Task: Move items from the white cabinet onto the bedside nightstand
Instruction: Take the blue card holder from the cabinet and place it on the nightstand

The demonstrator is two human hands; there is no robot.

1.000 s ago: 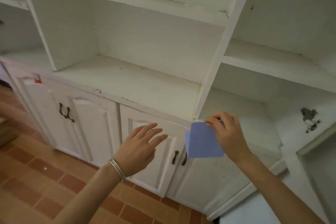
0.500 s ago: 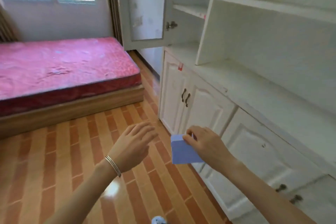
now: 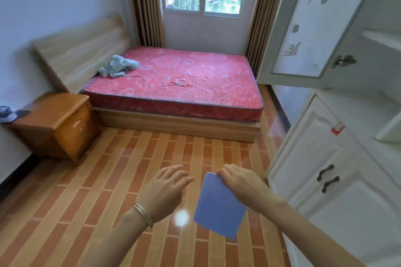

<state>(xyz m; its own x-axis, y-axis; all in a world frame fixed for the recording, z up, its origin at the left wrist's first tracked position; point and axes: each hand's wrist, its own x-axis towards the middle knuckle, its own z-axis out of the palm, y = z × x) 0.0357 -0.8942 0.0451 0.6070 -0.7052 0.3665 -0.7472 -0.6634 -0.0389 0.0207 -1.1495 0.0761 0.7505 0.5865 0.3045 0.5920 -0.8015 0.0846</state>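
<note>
The right hand (image 3: 245, 184) pinches the top edge of a blue card (image 3: 219, 208), fingers (image 3: 223, 173) clamped on it, so the card hangs above the floor (image 3: 108, 180) just beside the white cabinet (image 3: 325, 169). The left hand (image 3: 165, 191) is next to it, fingers apart and relaxed, holding nothing. The nightstand (image 3: 54, 121) stands well apart at the left, against the bed (image 3: 178, 80).
</note>
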